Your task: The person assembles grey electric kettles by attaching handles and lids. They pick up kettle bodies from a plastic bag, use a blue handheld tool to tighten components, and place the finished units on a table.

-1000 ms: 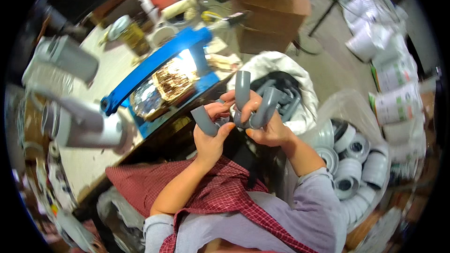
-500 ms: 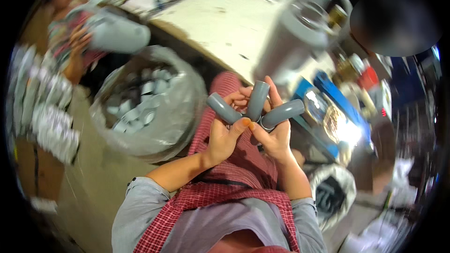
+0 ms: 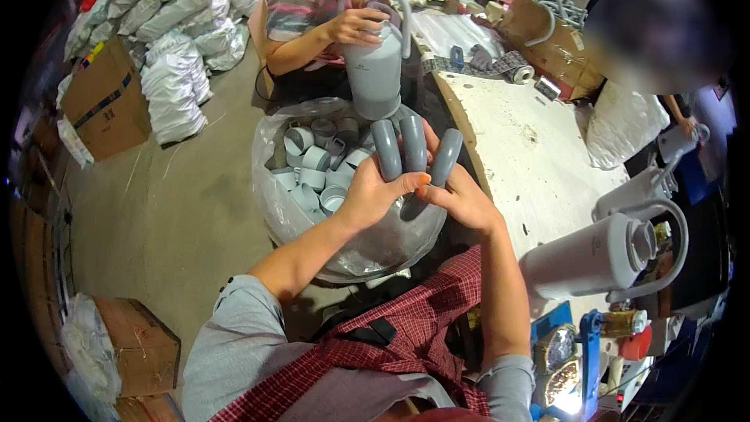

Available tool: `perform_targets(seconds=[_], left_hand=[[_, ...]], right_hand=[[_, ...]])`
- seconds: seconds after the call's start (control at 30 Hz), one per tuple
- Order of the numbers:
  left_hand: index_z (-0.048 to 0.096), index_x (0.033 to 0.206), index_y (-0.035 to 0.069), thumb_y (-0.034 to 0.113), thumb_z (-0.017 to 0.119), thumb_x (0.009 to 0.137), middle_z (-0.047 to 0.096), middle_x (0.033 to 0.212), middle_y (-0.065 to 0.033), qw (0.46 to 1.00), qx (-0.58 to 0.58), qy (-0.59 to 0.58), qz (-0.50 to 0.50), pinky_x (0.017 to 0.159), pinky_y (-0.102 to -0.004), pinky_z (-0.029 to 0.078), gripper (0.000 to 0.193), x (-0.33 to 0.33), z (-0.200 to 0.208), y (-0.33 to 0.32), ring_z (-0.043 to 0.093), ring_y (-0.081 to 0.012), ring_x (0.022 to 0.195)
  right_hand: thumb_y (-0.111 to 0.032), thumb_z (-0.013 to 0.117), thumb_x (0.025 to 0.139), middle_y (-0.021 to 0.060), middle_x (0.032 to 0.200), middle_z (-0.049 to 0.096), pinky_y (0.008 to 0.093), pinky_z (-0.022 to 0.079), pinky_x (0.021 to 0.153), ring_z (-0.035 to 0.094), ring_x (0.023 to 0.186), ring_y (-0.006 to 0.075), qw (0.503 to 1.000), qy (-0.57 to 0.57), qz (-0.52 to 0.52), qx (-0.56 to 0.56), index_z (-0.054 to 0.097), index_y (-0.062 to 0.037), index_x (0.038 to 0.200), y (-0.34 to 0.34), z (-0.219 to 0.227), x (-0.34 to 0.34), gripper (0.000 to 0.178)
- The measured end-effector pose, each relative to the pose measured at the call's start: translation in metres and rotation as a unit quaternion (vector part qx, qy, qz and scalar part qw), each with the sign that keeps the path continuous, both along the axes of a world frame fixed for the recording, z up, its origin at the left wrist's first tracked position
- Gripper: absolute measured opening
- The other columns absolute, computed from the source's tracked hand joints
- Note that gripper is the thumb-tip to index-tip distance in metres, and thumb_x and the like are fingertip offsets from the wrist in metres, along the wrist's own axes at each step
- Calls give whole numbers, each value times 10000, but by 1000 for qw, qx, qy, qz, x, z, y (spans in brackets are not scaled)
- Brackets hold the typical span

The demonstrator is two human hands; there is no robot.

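Observation:
Between them, my two hands hold a bunch of glossy grey curved tubes, three of them standing up side by side. My left hand (image 3: pixel 369 197) wraps round the left tube (image 3: pixel 387 150) from below. Closed at the other side, my right hand (image 3: pixel 471 202) grips the right tube (image 3: pixel 445 158). The middle tube (image 3: pixel 414 144) rises between the fingers, and both thumbs meet at the lower ends. Beneath my hands stands a clear plastic bag (image 3: pixel 281 215) holding several pale grey ring-shaped cup parts (image 3: pixel 315 158).
Across the bag a co-worker's hand (image 3: pixel 359 26) steadies a grey jug (image 3: pixel 373 82) with a looped handle. A white worktable (image 3: pixel 500 137) runs along my right, with another grey jug (image 3: pixel 586 258) and a blue lamp-lit fixture (image 3: pixel 590 363). White sacks (image 3: pixel 173 86) and cartons (image 3: pixel 109 101) stand left.
The view has swung round. My hands, with the grey curved tubes, are now above the plastic bag. The tubes have gone from fanned out to nearly parallel. The co-worker's jug now stands upright in view.

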State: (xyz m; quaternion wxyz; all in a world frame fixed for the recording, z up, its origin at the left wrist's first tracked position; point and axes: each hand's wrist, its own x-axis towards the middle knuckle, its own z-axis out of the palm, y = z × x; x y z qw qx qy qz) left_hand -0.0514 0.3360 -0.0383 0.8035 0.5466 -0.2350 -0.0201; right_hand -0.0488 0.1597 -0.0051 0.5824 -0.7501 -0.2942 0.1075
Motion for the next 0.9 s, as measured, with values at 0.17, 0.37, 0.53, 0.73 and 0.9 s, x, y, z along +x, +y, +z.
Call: perform_targets(seconds=[0.17, 0.37, 0.53, 0.73, 0.9], left_hand=[[544, 1188, -16, 172, 773, 798, 618, 1072, -53, 999, 39, 25, 6, 833, -265, 492, 489, 14, 1, 7, 591, -124, 960], [568, 1144, -12, 105, 780, 777, 638, 1014, -47, 996, 37, -12, 84, 770, -268, 519, 440, 39, -27, 5, 615, -118, 885], [631, 1008, -19, 77, 771, 774, 671, 921, -56, 972, 33, -62, 224, 699, -271, 525, 289, 64, -27, -1, 622, -107, 806], [638, 997, -12, 111, 795, 745, 671, 914, -51, 970, 79, -38, 225, 742, -284, 507, 322, 89, -55, 0, 618, -116, 836], [625, 1008, -4, 73, 785, 748, 654, 950, -30, 973, 93, 7, 210, 781, -270, 496, 316, 104, -78, 9, 607, -112, 870]], right_hand=[[-212, 586, 630, 219, 1507, 251, 408, 220, 1134, 281, 1393, 337, 998, -51, 19, 28, 41, -34, 1508, 7, -8, 26, 1049], [-226, 572, 603, 232, 1488, 280, 386, 271, 1109, 386, 1333, 318, 996, -86, 27, -26, 7, -40, 1509, 10, -15, 64, 1083], [11, 606, 805, 194, 1365, 487, 345, 426, 1004, 556, 1193, 283, 989, -107, -104, 11, 248, -15, 1466, 22, -34, 74, 752], [13, 619, 843, 221, 1220, 591, 365, 488, 923, 614, 1083, 340, 976, -128, -169, -38, 321, -43, 1443, 26, -68, 82, 672], [25, 613, 824, 270, 1243, 530, 422, 453, 942, 555, 1095, 410, 952, -216, -169, -135, 220, -27, 1469, 26, -75, 89, 757]])
